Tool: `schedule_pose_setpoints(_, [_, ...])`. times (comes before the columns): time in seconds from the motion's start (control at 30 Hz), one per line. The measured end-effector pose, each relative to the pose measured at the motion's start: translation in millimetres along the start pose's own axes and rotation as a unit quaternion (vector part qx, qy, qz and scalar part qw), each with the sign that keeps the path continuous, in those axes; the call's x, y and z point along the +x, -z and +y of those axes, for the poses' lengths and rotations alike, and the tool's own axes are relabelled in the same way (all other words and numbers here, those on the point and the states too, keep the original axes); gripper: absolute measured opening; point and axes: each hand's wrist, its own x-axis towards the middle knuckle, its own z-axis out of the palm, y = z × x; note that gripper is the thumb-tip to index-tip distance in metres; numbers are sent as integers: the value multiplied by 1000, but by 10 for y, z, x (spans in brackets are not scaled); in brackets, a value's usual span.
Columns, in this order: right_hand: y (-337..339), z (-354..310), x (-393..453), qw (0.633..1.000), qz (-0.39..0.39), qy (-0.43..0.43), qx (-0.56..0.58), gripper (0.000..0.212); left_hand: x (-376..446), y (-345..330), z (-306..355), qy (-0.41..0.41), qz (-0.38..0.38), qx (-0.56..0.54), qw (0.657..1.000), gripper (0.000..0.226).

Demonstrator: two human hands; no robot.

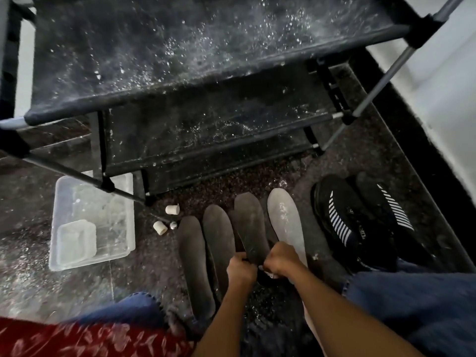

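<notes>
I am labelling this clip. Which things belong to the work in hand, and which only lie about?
In the work: dark insole, gripped by left hand and right hand; likely the pale insole beside it.
Lying about: striped shoes, clear box, white caps, dusty rack.

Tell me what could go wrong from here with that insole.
1. Both the left hand and the right hand grip only the near end of the dark insole, so its far end could flop against the pale insole beside it.
2. White grit speckles the rack shelf and the floor; setting the insole down may dirty it.
</notes>
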Motion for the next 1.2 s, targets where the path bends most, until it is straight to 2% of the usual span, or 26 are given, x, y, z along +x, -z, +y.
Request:
schedule_pose_setpoints(0.23, [-141,133,86,998,48,-36,3,27,61,-156,-122,24,-3,21,999,35])
schedule_pose_setpoints(0.33, [-84,196,113,991,121,-43,31,24,49,-223,-154,29,5,44,999,35])
schedule_pose_setpoints(0.47, [132,216,113,956,244,-47,152,15,-29,-274,-128,44,24,80,996,42])
schedule_pose_setpoints(0.6, [315,240,183,917,283,-80,270,17,-99,-326,-87,13,73,123,990,48])
schedule_pose_setpoints(0.67, [368,270,235,903,287,-100,304,20,-105,-371,-41,-38,82,106,990,43])
schedule_pose_setpoints(0.77, [396,317,304,898,274,-116,323,31,-51,-486,95,-78,44,54,995,36])
schedule_pose_setpoints(0.87, [379,368,365,898,250,-132,336,37,35,-626,240,-63,-31,-3,998,42])
schedule_pose_setpoints(0.97, [337,402,416,908,218,-141,328,40,106,-735,303,-46,-73,-4,996,46])
schedule_pose_setpoints(1.07, [303,416,445,912,195,-134,334,40,167,-774,321,-29,-79,-2,996,42])
schedule_pose_setpoints(1.13, [308,418,436,921,196,-122,312,18,206,-765,329,-16,-68,-14,997,38])
schedule_pose_setpoints(1.2, [298,428,445,929,196,-110,294,33,232,-726,329,-6,-63,-43,997,31])
